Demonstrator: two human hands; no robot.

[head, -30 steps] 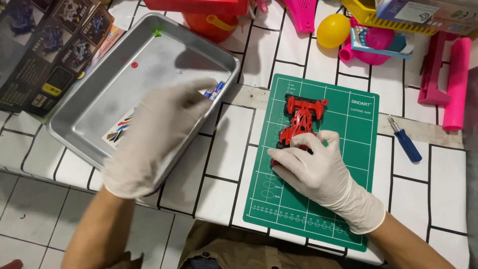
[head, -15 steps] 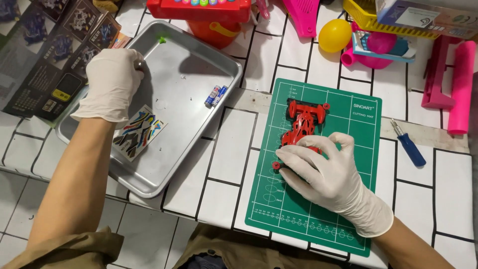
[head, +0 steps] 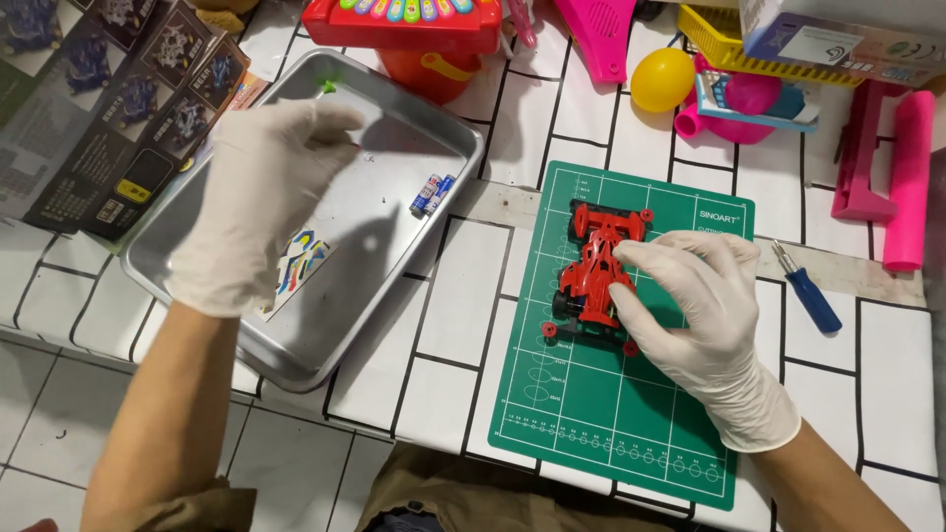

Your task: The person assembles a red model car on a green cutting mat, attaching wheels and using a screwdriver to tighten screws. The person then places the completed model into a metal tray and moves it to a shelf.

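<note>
My left hand hovers over the metal tray, fingers loosely curled, holding nothing I can see. Right hand pins the red toy car on the green mat, car at its 12 o'clock end.

Both hands wear thin, matt white rubber-like gloves, wrinkled at the knuckles: left hand, right hand. The toy car is glossy red moulded plastic with black parts beneath. It sits on a cutting mat of matt green, rubbery sheet with fine printed lines. At 9 o'clock from the mat, the tray is brushed metal, dull silver, lightly scuffed. The sticker sheet in it looks like glossy printed paper. The worktop is smooth glazed white tile with dark grout. At 3 o'clock, the screwdriver has a blue plastic handle and a metal shaft.
</note>
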